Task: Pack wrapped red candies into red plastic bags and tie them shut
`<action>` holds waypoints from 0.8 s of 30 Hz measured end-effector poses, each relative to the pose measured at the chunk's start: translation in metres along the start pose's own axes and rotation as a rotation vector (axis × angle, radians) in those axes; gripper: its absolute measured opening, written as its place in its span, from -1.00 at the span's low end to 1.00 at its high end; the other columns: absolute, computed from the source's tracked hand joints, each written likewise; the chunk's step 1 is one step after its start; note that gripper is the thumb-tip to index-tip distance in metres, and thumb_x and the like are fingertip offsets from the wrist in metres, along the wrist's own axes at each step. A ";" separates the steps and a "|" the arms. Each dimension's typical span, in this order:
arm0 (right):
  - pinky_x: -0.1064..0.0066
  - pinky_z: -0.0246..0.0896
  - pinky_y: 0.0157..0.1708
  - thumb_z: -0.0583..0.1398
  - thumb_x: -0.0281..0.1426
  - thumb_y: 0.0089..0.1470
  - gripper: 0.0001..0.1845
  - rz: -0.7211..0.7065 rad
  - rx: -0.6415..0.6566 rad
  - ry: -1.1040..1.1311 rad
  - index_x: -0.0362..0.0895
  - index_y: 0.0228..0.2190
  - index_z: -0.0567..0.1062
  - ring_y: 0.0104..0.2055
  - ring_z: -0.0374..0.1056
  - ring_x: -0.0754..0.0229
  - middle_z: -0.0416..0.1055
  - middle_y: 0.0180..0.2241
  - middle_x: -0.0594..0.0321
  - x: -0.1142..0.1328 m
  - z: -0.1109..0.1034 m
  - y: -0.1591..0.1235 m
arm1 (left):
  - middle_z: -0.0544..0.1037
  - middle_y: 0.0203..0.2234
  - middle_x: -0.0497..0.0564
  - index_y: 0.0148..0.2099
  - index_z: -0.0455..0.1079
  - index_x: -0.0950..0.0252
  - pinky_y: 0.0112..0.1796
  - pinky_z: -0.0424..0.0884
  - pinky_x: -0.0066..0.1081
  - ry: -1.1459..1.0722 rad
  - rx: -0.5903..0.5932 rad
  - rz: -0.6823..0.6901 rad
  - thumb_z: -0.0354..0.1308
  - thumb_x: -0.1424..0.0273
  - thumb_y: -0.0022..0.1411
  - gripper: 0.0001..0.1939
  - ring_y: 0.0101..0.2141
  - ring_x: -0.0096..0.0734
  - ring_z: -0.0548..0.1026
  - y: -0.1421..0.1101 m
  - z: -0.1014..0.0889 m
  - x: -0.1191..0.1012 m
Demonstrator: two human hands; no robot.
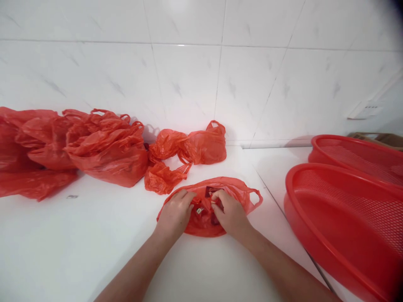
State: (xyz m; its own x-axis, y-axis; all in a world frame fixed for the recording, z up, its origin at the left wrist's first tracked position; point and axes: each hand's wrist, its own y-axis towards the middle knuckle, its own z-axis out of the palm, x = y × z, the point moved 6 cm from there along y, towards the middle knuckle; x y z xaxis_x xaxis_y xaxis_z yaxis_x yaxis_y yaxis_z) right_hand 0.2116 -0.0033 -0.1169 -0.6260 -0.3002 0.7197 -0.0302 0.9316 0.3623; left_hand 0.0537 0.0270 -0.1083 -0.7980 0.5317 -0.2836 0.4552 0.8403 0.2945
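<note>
A thin red plastic carrier bag (201,230) lies mouth-up on the white tabletop (78,247), directly in front of the person. Its rim is spread wide, apparently so both hands can reach inside from opposite sides. The left hand (176,209) curls over the left side, fingers bent inward; the right hand (231,212) bends in from the right, thumb and forefinger close together. Whether either pinches the film or something within, I cannot tell. Between them show one dark red printed packet (214,191) and one small pale patterned piece (199,211).

Counting the rest: three small crumpled red bags (206,147) sit behind, probably pushed toward the tiled wall (185,84) to leave working room. Larger red bags (107,155) overlap at the left, too bunched to count. Two red mesh-sided plastic baskets (302,209) stand at the right, seemingly within easy reach.
</note>
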 end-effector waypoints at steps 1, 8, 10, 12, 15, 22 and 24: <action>0.37 0.20 -0.33 0.06 -0.54 0.03 -0.86 0.011 -0.001 -0.001 -0.07 -0.37 0.31 -0.35 0.30 0.22 0.37 -0.38 0.33 0.000 0.001 0.000 | 0.47 -0.23 0.06 -0.04 0.35 0.24 -0.28 0.41 -0.35 0.003 -0.019 0.018 -0.05 0.58 0.19 -0.67 -0.23 -0.28 0.45 0.001 0.000 -0.001; 0.32 0.24 -0.28 0.11 -0.45 0.06 -0.92 0.005 -0.091 -0.030 -0.06 -0.33 0.36 -0.28 0.32 0.16 0.38 -0.30 0.27 0.001 -0.006 0.003 | 0.49 -0.11 0.12 -0.05 0.37 0.31 -0.15 0.40 -0.29 -0.015 -0.040 0.117 -0.08 0.56 0.24 -0.70 -0.13 -0.24 0.45 0.003 0.014 -0.001; 0.33 0.23 -0.24 0.09 -0.44 0.10 -0.93 -0.047 -0.176 -0.102 -0.07 -0.35 0.37 -0.22 0.31 0.16 0.35 -0.26 0.23 0.003 -0.021 0.003 | 0.53 -0.23 0.08 -0.13 0.39 0.29 -0.24 0.42 -0.34 -0.046 0.024 0.077 -0.08 0.54 0.25 -0.75 -0.25 -0.30 0.48 0.002 0.018 0.001; 0.36 0.22 -0.26 0.07 -0.42 0.13 -0.91 -0.059 -0.295 -0.194 -0.07 -0.37 0.37 -0.24 0.30 0.18 0.33 -0.27 0.22 0.002 -0.041 0.002 | 0.53 -0.29 0.04 -0.15 0.40 0.26 -0.27 0.41 -0.37 -0.070 0.047 0.055 -0.07 0.53 0.25 -0.76 -0.29 -0.32 0.49 0.002 0.019 0.002; 0.39 0.20 -0.37 0.07 -0.36 0.15 -0.89 -0.019 -0.448 -0.308 -0.08 -0.36 0.38 -0.36 0.28 0.23 0.30 -0.31 0.23 -0.004 -0.070 0.000 | 0.53 -0.25 0.05 -0.07 0.38 0.24 -0.22 0.41 -0.36 -0.089 0.006 0.038 -0.07 0.56 0.23 -0.71 -0.22 -0.31 0.49 0.001 0.015 0.004; 0.37 0.22 -0.40 0.22 -0.12 -0.05 -0.50 0.173 -0.271 -0.363 -0.06 -0.08 0.34 -0.34 0.31 0.21 0.27 -0.07 0.14 -0.039 -0.095 0.005 | 0.51 -0.17 0.03 -0.04 0.37 0.23 -0.12 0.39 -0.29 -0.169 -0.180 0.025 -0.06 0.52 0.24 -0.71 -0.16 -0.30 0.45 0.001 0.005 0.004; 0.35 0.24 -0.35 0.24 -0.11 -0.09 -0.41 0.253 -0.180 -0.299 -0.06 -0.02 0.32 -0.29 0.34 0.17 0.28 -0.04 0.12 -0.053 -0.097 0.004 | 0.50 -0.17 0.04 -0.07 0.38 0.24 -0.09 0.37 -0.26 -0.166 -0.196 0.090 -0.02 0.48 0.25 -0.75 -0.13 -0.27 0.42 0.000 0.002 -0.003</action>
State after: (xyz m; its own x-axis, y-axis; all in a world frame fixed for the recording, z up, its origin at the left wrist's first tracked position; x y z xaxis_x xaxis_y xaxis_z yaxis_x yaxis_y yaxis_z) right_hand 0.3201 -0.0036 -0.0966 -0.7956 0.0303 0.6051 0.2728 0.9097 0.3131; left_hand 0.0571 0.0250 -0.1093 -0.6745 0.6271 -0.3896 0.4232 0.7609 0.4919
